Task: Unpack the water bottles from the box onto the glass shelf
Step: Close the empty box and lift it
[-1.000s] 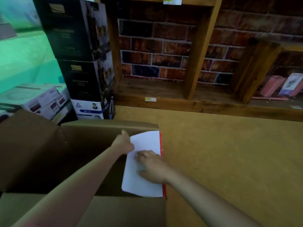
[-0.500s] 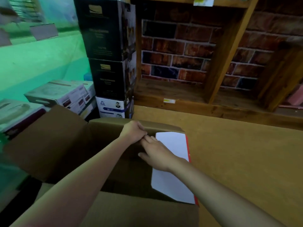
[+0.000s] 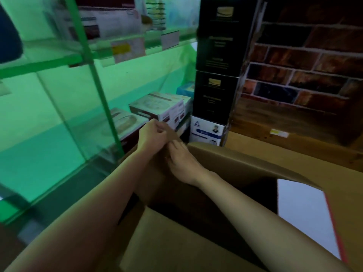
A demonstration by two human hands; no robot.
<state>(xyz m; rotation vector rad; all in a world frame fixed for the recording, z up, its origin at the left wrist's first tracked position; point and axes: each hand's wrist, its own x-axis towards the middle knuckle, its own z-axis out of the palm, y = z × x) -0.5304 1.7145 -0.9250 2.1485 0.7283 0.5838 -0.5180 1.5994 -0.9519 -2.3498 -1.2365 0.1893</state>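
Note:
A brown cardboard box (image 3: 225,160) stands open in front of me, its inside dark; no water bottles show. My left hand (image 3: 152,134) grips the upper corner of the box's left flap (image 3: 157,185). My right hand (image 3: 181,161) lies flat against the same flap just below it, fingers extended. A white sheet with a red edge (image 3: 306,218) rests on the box's right side. The green-tinted glass shelf (image 3: 49,55) is at the left, with a lower glass level (image 3: 39,161) beside the box.
A stack of black cartons (image 3: 220,61) on a white carton (image 3: 206,131) stands behind the box. White product boxes (image 3: 159,107) lie to its left under the glass. A brick wall with a wooden ledge (image 3: 284,128) is at the right. Price tags hang on the shelf edge.
My view has swung left toward the glass shelf. Both hands have moved from the white sheet and the far flap to the left flap, which my left hand now holds.

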